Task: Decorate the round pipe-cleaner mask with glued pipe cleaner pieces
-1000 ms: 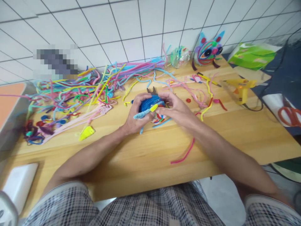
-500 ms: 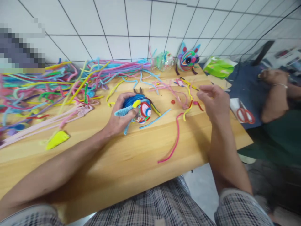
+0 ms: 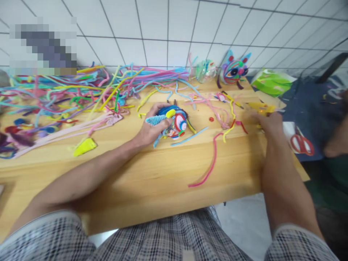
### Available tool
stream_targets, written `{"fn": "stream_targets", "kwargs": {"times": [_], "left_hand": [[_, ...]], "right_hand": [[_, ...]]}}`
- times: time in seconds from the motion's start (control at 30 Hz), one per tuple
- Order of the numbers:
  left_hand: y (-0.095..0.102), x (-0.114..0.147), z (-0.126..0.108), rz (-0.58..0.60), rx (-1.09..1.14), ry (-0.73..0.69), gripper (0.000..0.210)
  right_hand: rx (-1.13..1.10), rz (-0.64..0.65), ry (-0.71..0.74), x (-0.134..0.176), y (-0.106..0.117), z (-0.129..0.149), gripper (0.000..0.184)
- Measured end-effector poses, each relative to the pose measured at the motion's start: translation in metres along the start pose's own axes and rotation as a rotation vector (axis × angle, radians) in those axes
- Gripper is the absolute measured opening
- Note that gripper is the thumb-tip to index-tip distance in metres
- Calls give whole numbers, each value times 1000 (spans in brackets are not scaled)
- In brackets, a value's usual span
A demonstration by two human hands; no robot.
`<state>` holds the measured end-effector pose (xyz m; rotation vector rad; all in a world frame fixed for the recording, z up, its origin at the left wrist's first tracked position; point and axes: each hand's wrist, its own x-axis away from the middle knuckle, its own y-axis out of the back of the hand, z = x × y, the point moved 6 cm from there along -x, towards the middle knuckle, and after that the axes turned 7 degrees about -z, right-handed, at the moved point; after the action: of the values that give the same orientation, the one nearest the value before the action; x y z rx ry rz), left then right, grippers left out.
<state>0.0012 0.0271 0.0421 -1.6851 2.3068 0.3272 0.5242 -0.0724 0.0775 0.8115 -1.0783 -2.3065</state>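
Left hand [image 3: 154, 127] still clasped blue craft figure [image 3: 178, 122], mid-width of wooden table [image 3: 163, 174]. Right hand [image 3: 269, 121], at figure one second earlier, had reached yellow glue gun [image 3: 261, 108]; grip blurred, closure untold.

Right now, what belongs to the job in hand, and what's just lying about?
Likely the job's: blue figure, in the left hand; yellow glue gun, at the right hand; fuzzy stems.
Seemingly lying about: eared figure; green packet; red-handled scissors.
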Motion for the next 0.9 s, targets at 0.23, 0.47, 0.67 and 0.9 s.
{"fn": "stream_targets", "kwargs": {"times": [0.23, 0.47, 0.67, 0.9], "left_hand": [[-7, -4, 2, 66, 13, 55, 84], [-11, -8, 4, 94, 42, 44, 84], [-13, -6, 0, 67, 48, 45, 74], [-14, -7, -4, 75, 47, 48, 73]], "right_hand": [[-321, -25, -102, 32, 31, 66, 15], [-413, 446, 519, 139, 60, 174, 27], [-297, 427, 823, 169, 54, 203, 29], [-305, 404, 961, 184, 60, 207, 19]]}}
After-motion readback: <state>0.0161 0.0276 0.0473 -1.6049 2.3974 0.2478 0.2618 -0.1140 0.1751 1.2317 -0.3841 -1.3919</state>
